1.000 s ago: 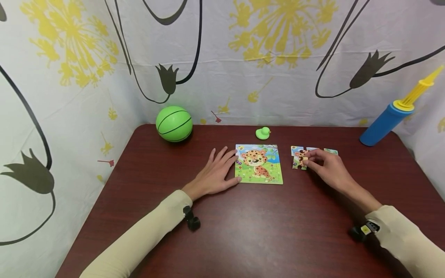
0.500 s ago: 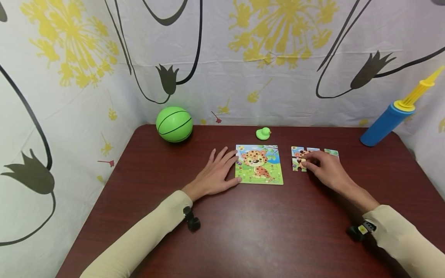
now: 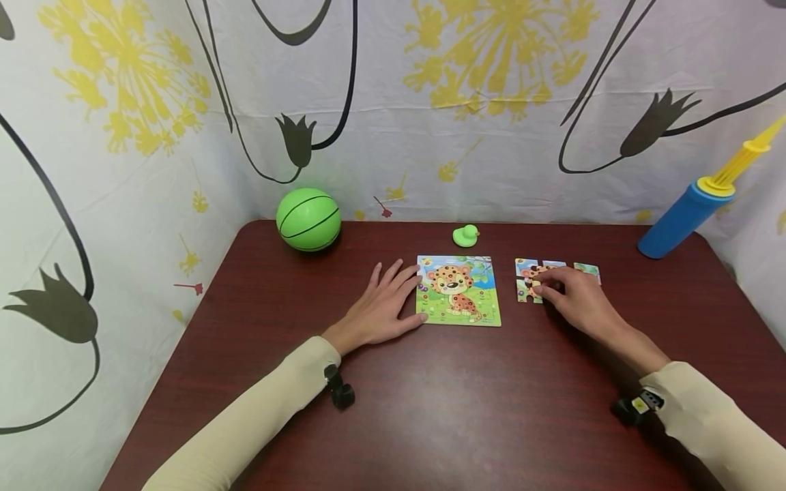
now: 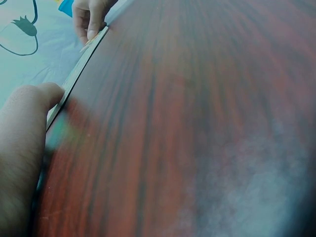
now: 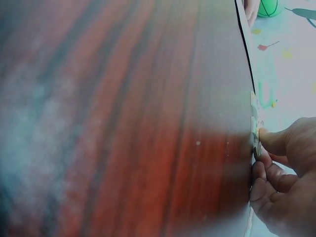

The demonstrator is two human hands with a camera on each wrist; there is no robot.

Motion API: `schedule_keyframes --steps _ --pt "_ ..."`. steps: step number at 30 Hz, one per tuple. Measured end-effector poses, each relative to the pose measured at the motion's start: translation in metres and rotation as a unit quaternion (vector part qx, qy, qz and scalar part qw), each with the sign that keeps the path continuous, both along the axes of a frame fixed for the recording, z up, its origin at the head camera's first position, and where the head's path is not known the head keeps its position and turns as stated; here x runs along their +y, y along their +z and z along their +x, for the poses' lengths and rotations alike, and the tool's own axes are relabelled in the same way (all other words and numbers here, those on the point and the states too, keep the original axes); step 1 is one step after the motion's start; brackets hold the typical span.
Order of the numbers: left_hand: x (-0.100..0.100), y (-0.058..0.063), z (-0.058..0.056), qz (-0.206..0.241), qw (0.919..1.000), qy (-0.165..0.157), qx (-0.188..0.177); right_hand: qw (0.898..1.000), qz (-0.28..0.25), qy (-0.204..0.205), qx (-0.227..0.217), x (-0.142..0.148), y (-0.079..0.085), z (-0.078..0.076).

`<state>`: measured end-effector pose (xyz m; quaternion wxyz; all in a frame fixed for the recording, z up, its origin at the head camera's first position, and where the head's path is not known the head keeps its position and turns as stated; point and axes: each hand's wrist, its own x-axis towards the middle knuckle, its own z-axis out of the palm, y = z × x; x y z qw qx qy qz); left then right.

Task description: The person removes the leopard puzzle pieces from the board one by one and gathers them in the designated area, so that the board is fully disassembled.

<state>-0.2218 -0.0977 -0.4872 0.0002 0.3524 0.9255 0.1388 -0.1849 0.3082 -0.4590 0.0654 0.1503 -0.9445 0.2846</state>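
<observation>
Beige sleeves angled toward far table edge
Left hand spread against puzzle board; right hand pinching puzzle piece.

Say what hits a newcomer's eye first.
Likely the green ball, far left on the dark red table, and the blue-and-yellow pump at its far right corner. Then the leopard picture board, mid-table, with the left hand at its left edge and the right hand on the puzzle pieces to its right.
</observation>
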Motion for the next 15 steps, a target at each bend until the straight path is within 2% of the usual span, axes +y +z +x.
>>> schedule_keyframes --steps 15 --pt "0.0001 -0.0004 0.0000 0.003 1.0000 0.002 -0.003 1.000 0.001 -0.016 -0.013 -0.0026 0.0011 0.0003"
